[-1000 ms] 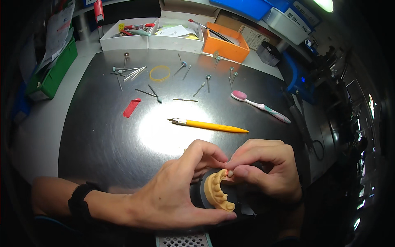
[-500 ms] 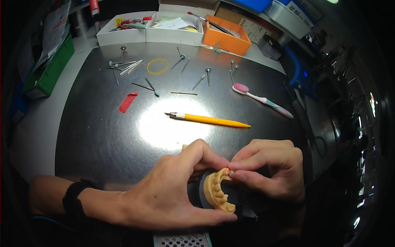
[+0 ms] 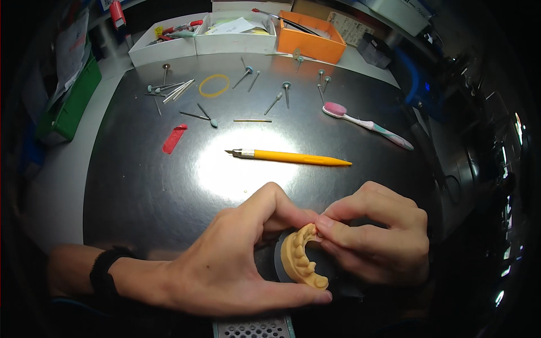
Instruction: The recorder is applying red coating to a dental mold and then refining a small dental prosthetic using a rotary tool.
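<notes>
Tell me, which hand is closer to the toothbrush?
Right. The right hand is below the toothbrush in the picture, not touching it; the left hand, around the teeth model, is farther away, down and left.

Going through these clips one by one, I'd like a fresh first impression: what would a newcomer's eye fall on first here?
Probably the yellow-handled knife, lying near the middle of the dark work surface. Next, below it, the tan dental model held in the left hand, with the right hand pinched at its upper end. Farther right lies a pink-bristled toothbrush.
</notes>
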A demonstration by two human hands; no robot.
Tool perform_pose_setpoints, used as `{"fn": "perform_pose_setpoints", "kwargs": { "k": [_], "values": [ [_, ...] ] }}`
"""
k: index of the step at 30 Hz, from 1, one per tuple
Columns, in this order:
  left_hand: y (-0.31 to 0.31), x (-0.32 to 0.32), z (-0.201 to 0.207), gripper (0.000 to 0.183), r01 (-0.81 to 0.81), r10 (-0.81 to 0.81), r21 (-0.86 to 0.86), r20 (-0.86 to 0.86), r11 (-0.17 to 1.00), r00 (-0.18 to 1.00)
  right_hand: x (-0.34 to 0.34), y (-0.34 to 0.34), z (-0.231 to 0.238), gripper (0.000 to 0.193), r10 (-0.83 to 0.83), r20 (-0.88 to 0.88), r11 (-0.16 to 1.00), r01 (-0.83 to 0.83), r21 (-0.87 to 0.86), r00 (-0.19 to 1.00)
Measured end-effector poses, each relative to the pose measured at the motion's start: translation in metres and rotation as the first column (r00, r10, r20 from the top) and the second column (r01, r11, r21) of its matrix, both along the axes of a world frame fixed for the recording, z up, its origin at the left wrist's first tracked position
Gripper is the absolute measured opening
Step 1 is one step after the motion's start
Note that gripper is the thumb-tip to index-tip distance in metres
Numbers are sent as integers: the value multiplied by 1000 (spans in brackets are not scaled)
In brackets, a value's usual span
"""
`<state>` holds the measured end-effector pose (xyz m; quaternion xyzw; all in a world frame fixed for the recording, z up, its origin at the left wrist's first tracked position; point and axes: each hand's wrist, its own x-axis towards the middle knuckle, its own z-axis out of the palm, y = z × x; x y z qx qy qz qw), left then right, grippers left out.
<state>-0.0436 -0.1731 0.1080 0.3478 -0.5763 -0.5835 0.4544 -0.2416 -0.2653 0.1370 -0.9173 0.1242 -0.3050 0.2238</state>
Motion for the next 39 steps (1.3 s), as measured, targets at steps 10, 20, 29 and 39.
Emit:
{"fn": "perform_pose_setpoints", "kwargs": {
  "k": [10,20,29,39],
  "values": [
    [-5,3,0,75,52,-54,-27,-73,998,996,-5,-5,-5,24,11,60,967,-26,254,998],
    [-7,6,2,76,70,-68,-71,33,995,997,-8,-5,-7,23,28,91,973,-48,226,995],
    [-5,0,-7,64,-67,156,-329,252,942,955,-9,-4,-7,25,31,50,970,-42,240,998],
    [-1,-1,-9,58,-121,274,-376,386,919,881,3,1,-7,24,-27,-92,995,36,94,995]
  ]
}}
